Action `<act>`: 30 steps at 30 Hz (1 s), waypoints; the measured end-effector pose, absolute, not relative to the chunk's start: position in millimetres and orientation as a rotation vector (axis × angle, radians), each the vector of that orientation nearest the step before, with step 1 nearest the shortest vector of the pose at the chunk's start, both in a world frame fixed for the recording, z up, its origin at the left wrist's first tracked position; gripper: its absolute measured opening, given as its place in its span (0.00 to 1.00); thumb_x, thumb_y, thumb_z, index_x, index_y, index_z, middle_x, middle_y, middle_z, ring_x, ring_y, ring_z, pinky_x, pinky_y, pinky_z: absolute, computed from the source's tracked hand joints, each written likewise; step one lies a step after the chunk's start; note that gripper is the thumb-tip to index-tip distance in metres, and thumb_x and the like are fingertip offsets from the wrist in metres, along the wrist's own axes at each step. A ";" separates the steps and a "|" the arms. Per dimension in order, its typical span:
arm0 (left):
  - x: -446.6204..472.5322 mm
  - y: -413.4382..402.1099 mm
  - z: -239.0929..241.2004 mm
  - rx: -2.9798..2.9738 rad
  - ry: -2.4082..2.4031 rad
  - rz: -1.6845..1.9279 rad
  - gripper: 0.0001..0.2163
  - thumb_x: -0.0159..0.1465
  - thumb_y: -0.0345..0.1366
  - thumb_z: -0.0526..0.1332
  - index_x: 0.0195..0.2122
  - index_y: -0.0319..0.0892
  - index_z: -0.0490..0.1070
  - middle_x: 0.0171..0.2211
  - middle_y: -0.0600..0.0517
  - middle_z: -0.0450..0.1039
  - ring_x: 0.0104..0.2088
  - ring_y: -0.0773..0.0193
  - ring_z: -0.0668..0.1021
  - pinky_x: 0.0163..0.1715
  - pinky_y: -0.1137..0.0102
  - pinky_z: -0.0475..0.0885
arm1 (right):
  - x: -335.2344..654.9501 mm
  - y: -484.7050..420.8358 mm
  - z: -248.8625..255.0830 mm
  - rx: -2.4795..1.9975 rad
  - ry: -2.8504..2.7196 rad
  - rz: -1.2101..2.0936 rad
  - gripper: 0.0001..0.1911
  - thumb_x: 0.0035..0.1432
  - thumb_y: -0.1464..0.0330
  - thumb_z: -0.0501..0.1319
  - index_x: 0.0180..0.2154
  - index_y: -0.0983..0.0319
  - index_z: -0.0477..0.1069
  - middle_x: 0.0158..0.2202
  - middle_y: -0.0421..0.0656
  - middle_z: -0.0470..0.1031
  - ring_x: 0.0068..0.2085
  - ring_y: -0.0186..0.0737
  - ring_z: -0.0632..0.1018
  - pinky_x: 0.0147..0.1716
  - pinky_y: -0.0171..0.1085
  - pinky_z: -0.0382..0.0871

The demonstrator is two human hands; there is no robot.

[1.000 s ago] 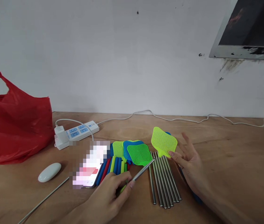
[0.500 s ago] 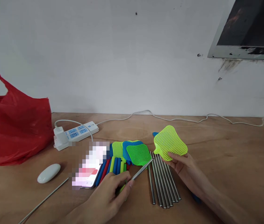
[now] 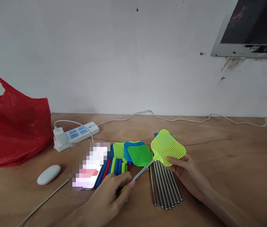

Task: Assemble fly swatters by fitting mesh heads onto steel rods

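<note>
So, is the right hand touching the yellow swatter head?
Touching: the head view shows the right hand pinching the lower edge of the swatter head.

I've swung my right hand (image 3: 185, 171) left; the yellow-green swatter head (image 3: 167, 147) now meets the rod (image 3: 142, 171) tip beyond my left fingertips (image 3: 131, 184).

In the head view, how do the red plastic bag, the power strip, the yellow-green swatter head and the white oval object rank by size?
1. red plastic bag
2. power strip and yellow-green swatter head: look alike; the head is held up, so unranked
3. white oval object
</note>
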State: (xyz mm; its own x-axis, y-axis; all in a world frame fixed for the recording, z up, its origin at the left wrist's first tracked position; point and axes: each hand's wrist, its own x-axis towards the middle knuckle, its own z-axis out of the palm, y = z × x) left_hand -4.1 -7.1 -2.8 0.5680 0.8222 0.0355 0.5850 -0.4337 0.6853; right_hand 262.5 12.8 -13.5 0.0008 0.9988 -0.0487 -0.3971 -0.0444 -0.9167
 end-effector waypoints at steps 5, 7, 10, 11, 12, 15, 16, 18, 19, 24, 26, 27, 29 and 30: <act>-4.1 -6.3 -4.5 2.207 1.153 0.453 0.18 0.75 0.45 0.46 0.28 0.45 0.59 0.24 0.58 0.61 0.26 0.64 0.67 0.29 0.69 0.57 | 262.0 12.5 -13.2 -0.940 -0.898 1.394 0.12 0.48 0.66 0.74 0.38 0.58 0.82 0.44 0.44 0.83 0.45 0.48 0.82 0.41 0.42 0.79; -4.0 -6.0 -5.7 2.222 1.159 0.429 0.18 0.75 0.46 0.45 0.29 0.45 0.59 0.25 0.57 0.62 0.26 0.64 0.68 0.29 0.69 0.57 | 261.3 12.7 -12.8 -0.946 -0.908 1.415 0.12 0.47 0.66 0.74 0.37 0.59 0.82 0.43 0.45 0.84 0.44 0.49 0.82 0.39 0.42 0.80; -4.4 -6.5 -7.2 2.243 1.185 0.386 0.18 0.75 0.46 0.44 0.30 0.45 0.60 0.26 0.56 0.64 0.28 0.62 0.69 0.30 0.68 0.58 | 259.5 12.3 -11.7 -0.954 -0.900 1.460 0.15 0.44 0.66 0.76 0.37 0.59 0.82 0.41 0.44 0.84 0.42 0.49 0.83 0.38 0.43 0.80; -4.7 -7.1 -7.5 2.249 1.200 0.372 0.18 0.75 0.46 0.44 0.30 0.45 0.61 0.26 0.55 0.66 0.29 0.61 0.70 0.30 0.68 0.58 | 258.8 12.0 -11.2 -0.955 -0.889 1.467 0.17 0.43 0.66 0.76 0.38 0.58 0.81 0.41 0.44 0.84 0.42 0.48 0.83 0.38 0.43 0.80; -5.1 -7.7 -7.6 2.252 1.216 0.356 0.18 0.74 0.47 0.44 0.31 0.45 0.61 0.27 0.54 0.67 0.30 0.60 0.71 0.31 0.68 0.59 | 258.4 11.7 -10.9 -0.957 -0.878 1.470 0.19 0.42 0.67 0.77 0.39 0.58 0.81 0.41 0.43 0.84 0.42 0.48 0.83 0.37 0.43 0.81; -6.3 -9.4 -7.2 2.247 1.251 0.314 0.18 0.74 0.47 0.44 0.32 0.44 0.63 0.30 0.52 0.69 0.33 0.58 0.72 0.32 0.68 0.60 | 258.5 10.6 -10.4 -0.970 -0.864 1.461 0.22 0.40 0.67 0.78 0.41 0.57 0.80 0.41 0.43 0.84 0.41 0.48 0.83 0.36 0.43 0.81; -6.6 -9.8 -6.9 2.245 1.252 0.305 0.18 0.74 0.47 0.44 0.33 0.44 0.64 0.30 0.52 0.69 0.33 0.58 0.72 0.32 0.68 0.60 | 259.2 10.4 -10.4 -0.976 -0.868 1.458 0.22 0.40 0.67 0.78 0.41 0.57 0.80 0.41 0.44 0.84 0.41 0.49 0.83 0.36 0.43 0.81; -7.0 -9.9 -6.4 2.247 1.245 0.306 0.18 0.74 0.47 0.44 0.33 0.44 0.64 0.31 0.51 0.70 0.33 0.58 0.72 0.32 0.68 0.61 | 261.0 10.0 -10.2 -0.985 -0.886 1.456 0.23 0.39 0.65 0.78 0.41 0.58 0.80 0.41 0.45 0.84 0.41 0.50 0.83 0.35 0.44 0.81; -7.0 -9.8 -6.5 2.248 1.238 0.311 0.18 0.74 0.47 0.44 0.33 0.44 0.65 0.31 0.52 0.70 0.33 0.58 0.72 0.32 0.68 0.61 | 261.9 9.7 -10.0 -0.987 -0.898 1.458 0.24 0.39 0.64 0.78 0.41 0.58 0.80 0.41 0.45 0.84 0.41 0.51 0.83 0.35 0.44 0.81; -4.2 -9.2 -7.1 2.220 1.226 0.356 0.17 0.72 0.49 0.50 0.33 0.45 0.67 0.29 0.54 0.71 0.32 0.59 0.72 0.30 0.70 0.61 | 257.2 3.9 -9.0 -0.966 -0.983 1.464 0.22 0.41 0.63 0.78 0.41 0.56 0.80 0.40 0.45 0.84 0.40 0.52 0.83 0.34 0.45 0.80; -1.0 -9.9 -5.1 2.157 1.193 0.354 0.14 0.70 0.50 0.56 0.34 0.45 0.69 0.30 0.54 0.73 0.32 0.59 0.73 0.30 0.71 0.61 | 250.8 -0.1 -9.2 -0.948 -1.024 1.508 0.23 0.42 0.64 0.77 0.43 0.56 0.79 0.40 0.45 0.84 0.39 0.52 0.83 0.32 0.44 0.80; 0.7 -10.4 -3.6 2.122 1.176 0.353 0.13 0.68 0.50 0.58 0.35 0.45 0.69 0.32 0.55 0.75 0.33 0.60 0.73 0.31 0.71 0.62 | 247.5 -1.9 -9.4 -0.933 -1.038 1.527 0.24 0.43 0.65 0.77 0.44 0.56 0.79 0.41 0.45 0.84 0.40 0.51 0.83 0.33 0.44 0.80; 3.3 -11.4 -0.3 2.098 1.176 0.389 0.12 0.67 0.49 0.60 0.39 0.46 0.71 0.33 0.55 0.76 0.34 0.59 0.74 0.31 0.71 0.62 | 242.7 -4.3 -9.7 -0.902 -1.037 1.536 0.24 0.45 0.65 0.76 0.46 0.55 0.78 0.42 0.45 0.84 0.40 0.50 0.83 0.34 0.44 0.80; 3.9 -11.7 1.1 2.105 1.188 0.414 0.12 0.67 0.50 0.60 0.42 0.47 0.71 0.33 0.55 0.76 0.34 0.59 0.73 0.31 0.70 0.63 | 241.5 -4.7 -9.6 -0.890 -1.024 1.531 0.25 0.45 0.66 0.76 0.47 0.55 0.78 0.42 0.45 0.84 0.41 0.50 0.83 0.35 0.44 0.80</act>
State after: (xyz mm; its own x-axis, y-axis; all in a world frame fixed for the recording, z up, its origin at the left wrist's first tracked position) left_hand 3.9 -11.7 1.1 0.5337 0.8442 -0.0510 0.6295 -0.3562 0.6906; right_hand 241.5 -4.7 -9.6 -0.1809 0.9831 -0.0293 -0.3484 -0.0919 -0.9328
